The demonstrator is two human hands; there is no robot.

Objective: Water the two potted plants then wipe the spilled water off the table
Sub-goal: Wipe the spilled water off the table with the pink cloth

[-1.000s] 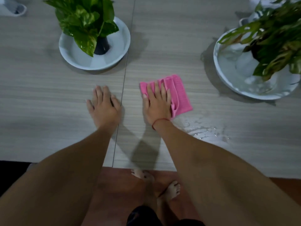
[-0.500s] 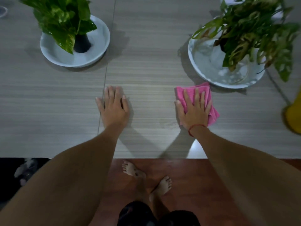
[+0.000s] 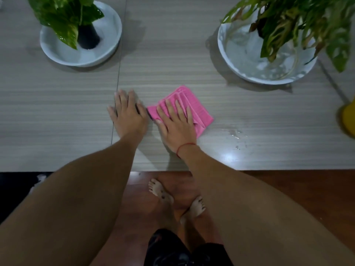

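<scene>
My right hand (image 3: 176,123) lies flat on a folded pink cloth (image 3: 197,110), pressing it onto the grey wood-grain table (image 3: 57,116). My left hand (image 3: 127,114) rests palm down on the bare table just left of the cloth, fingers spread, holding nothing. A patch of spilled water (image 3: 235,135) glistens to the right of the cloth. A green leafy plant (image 3: 65,14) in a dark pot stands in a white dish (image 3: 107,47) at the far left. A second plant (image 3: 299,22) stands in a larger white dish (image 3: 238,60) holding water at the far right.
A yellow object (image 3: 348,120) sits at the table's right edge, cut off by the frame. A seam (image 3: 118,73) runs across the table by my left hand. The table's front edge (image 3: 269,168) is close to me, with my bare feet on a brown floor below.
My right hand has slid the pink cloth left, from below the right dish to beside my left hand. Spilled water now shows to the cloth's right. My left hand stays flat.
</scene>
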